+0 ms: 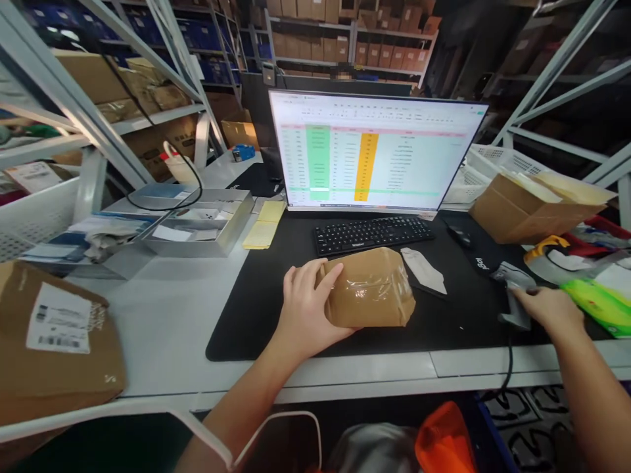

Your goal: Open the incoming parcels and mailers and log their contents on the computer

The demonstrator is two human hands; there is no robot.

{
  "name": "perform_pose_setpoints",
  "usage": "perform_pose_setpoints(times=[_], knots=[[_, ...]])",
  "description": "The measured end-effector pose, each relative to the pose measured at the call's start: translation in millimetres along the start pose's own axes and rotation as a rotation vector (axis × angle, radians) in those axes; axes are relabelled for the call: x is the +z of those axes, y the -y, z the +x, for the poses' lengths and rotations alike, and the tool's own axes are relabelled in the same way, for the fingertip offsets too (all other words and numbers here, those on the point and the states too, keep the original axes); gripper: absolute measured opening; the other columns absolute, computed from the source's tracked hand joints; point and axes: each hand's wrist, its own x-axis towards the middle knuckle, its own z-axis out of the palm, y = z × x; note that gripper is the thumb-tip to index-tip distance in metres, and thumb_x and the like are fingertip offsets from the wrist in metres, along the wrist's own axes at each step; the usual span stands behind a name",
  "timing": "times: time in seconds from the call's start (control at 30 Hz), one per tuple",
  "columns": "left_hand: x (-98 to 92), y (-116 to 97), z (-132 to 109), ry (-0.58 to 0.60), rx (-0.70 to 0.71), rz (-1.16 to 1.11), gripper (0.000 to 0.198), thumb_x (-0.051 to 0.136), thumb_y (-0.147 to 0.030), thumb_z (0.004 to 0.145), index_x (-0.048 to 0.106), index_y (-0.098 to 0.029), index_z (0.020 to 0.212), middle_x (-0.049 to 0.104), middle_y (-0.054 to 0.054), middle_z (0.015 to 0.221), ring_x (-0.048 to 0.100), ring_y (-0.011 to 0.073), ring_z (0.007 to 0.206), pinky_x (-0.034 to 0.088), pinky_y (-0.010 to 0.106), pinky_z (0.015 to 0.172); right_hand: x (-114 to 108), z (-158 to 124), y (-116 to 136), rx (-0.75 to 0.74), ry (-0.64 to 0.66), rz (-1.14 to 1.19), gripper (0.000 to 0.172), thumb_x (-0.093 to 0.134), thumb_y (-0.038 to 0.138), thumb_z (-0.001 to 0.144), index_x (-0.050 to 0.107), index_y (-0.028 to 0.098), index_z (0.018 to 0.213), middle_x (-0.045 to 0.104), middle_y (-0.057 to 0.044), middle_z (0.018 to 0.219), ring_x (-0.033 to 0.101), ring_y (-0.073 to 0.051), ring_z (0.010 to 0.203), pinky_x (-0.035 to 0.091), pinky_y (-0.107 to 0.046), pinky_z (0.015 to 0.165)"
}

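My left hand (308, 309) grips a small brown cardboard box (372, 289) by its left end, over the black desk mat (246, 322). Clear tape shines across the box's near side. At the right, my right hand (557, 312) has its fingers on the handle of a grey barcode scanner (517, 302), whose cable (509, 361) hangs over the table's front edge. A white paper slip (426, 270) lies just right of the box. Behind the box sits a black keyboard (372, 234).
A monitor (379, 157) showing a spreadsheet stands behind the keyboard. To the right are a mouse (459, 233), an open carton (532, 207) and a green packet (601, 305). At left are yellow notes (265, 225), a grey tray (207, 226) and a labelled carton (59, 341).
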Motion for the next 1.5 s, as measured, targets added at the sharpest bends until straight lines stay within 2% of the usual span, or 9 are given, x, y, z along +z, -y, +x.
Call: perform_pose_setpoints(times=[0.1,0.2,0.33,0.57,0.8,1.0,1.23,1.37,1.5], knots=[[4.0,6.3,0.9,0.007,0.044,-0.024,0.095,0.084,-0.053,0.071,0.043,-0.023,0.150,0.045,0.023,0.154,0.045,0.0422,0.143,0.031,0.064,0.117,-7.9,-10.8,48.8,-0.068,-0.070,-0.043,0.037,0.064,0.051,0.090,0.077,0.016,0.086,0.069,-0.031,0.100,0.068,-0.042,0.094,0.047,-0.050,0.071],[8.5,6.1,1.8,-0.016,0.095,-0.028,0.091,0.083,-0.048,0.074,0.042,-0.023,0.151,0.043,0.025,0.156,0.043,0.0439,0.145,0.031,0.065,0.116,-6.3,-10.9,128.6,-0.402,0.176,0.259,0.031,0.058,0.039,0.096,0.077,0.017,0.106,0.072,-0.018,0.114,0.066,-0.031,0.109,0.050,-0.042,0.095],[10.2,0.8,1.3,-0.006,0.156,-0.029,0.086,0.082,-0.046,0.076,0.043,-0.024,0.149,0.043,0.025,0.155,0.043,0.0444,0.145,0.030,0.067,0.117,21.2,9.9,214.9,-0.531,0.257,0.216,0.038,0.056,0.034,0.098,0.070,0.016,0.129,0.067,-0.015,0.130,0.059,-0.031,0.122,0.045,-0.041,0.105],[7.3,3.7,1.1,0.030,0.203,-0.063,0.086,0.081,-0.050,0.075,0.045,-0.022,0.148,0.043,0.024,0.156,0.042,0.0420,0.147,0.027,0.065,0.120,54.9,27.3,266.3,-0.481,0.252,0.081,0.050,0.048,0.034,0.100,0.059,0.009,0.141,0.064,-0.022,0.128,0.051,-0.037,0.124,0.037,-0.049,0.105],[7.1,7.1,3.6,0.031,0.215,-0.081,0.086,0.083,-0.050,0.072,0.048,-0.022,0.146,0.045,0.024,0.155,0.044,0.0416,0.145,0.027,0.065,0.121,36.8,20.2,277.6,-0.470,0.231,0.028,0.048,0.041,0.037,0.103,0.067,0.008,0.131,0.060,-0.024,0.131,0.049,-0.039,0.126,0.039,-0.049,0.102],[-2.1,23.3,9.8,0.062,0.202,-0.153,0.099,0.089,-0.056,0.064,0.047,-0.023,0.148,0.046,0.022,0.151,0.046,0.0396,0.141,0.033,0.062,0.118,1.6,-33.2,225.3,-0.613,0.353,0.081,0.033,0.049,0.037,0.101,0.076,0.020,0.108,0.074,-0.011,0.108,0.066,-0.029,0.106,0.048,-0.036,0.088],[-45.8,32.1,44.6,0.478,0.131,-0.048,0.100,0.093,-0.057,0.062,0.053,-0.030,0.150,0.045,0.015,0.154,0.043,0.0384,0.141,0.035,0.057,0.120,-1.5,-82.1,171.4,-0.652,0.419,-0.061,0.027,0.064,0.032,0.098,0.072,0.013,0.115,0.068,-0.020,0.119,0.065,-0.035,0.110,0.052,-0.043,0.087],[-47.4,12.5,60.4,0.640,0.212,0.055,0.077,0.084,-0.051,0.075,0.061,-0.033,0.145,0.046,0.012,0.154,0.041,0.0398,0.142,0.035,0.059,0.118,-2.4,-76.8,170.5,-0.603,0.498,0.068,0.016,0.065,0.024,0.097,0.069,0.013,0.108,0.068,-0.017,0.114,0.066,-0.032,0.106,0.051,-0.038,0.087],[-29.2,-39.9,39.8,0.472,0.142,0.232,0.068,0.074,-0.045,0.083,0.062,-0.014,0.142,0.052,0.022,0.145,0.047,0.0428,0.135,0.039,0.059,0.113,-3.9,-81.3,163.6,-0.615,0.454,0.118,0.016,0.060,0.022,0.098,0.064,0.012,0.110,0.069,-0.017,0.106,0.067,-0.034,0.099,0.051,-0.041,0.086]])
